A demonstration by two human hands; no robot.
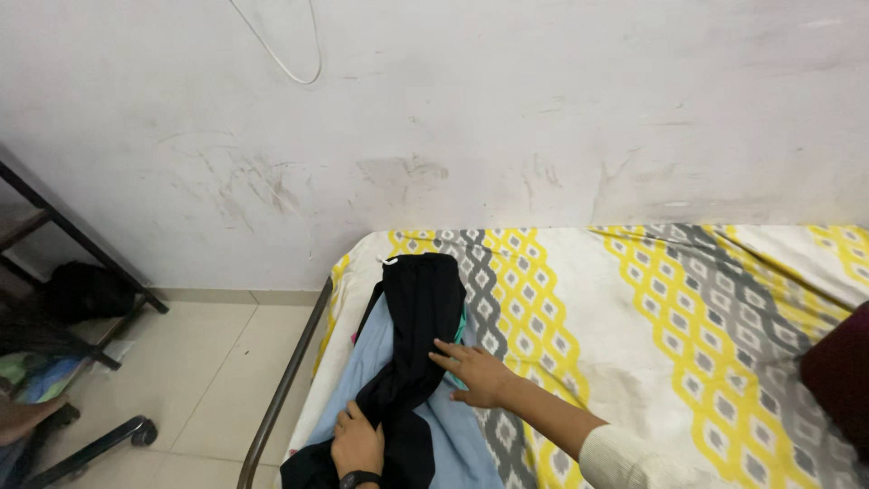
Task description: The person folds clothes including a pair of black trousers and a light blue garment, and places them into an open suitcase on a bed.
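We have the black garment (412, 335) laid lengthwise over the blue cloth (453, 426) on the bed (688, 326), right hand (477, 373) spread flat on it, left hand (358, 442) gripping its still-bunched lower end.

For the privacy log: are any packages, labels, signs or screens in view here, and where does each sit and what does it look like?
No packages, signs or screens show.
Possible label: a small white tag at the top end of the black garment on the bed, too small to tell more.
Wristband: a black band on the left hand; no display shows.
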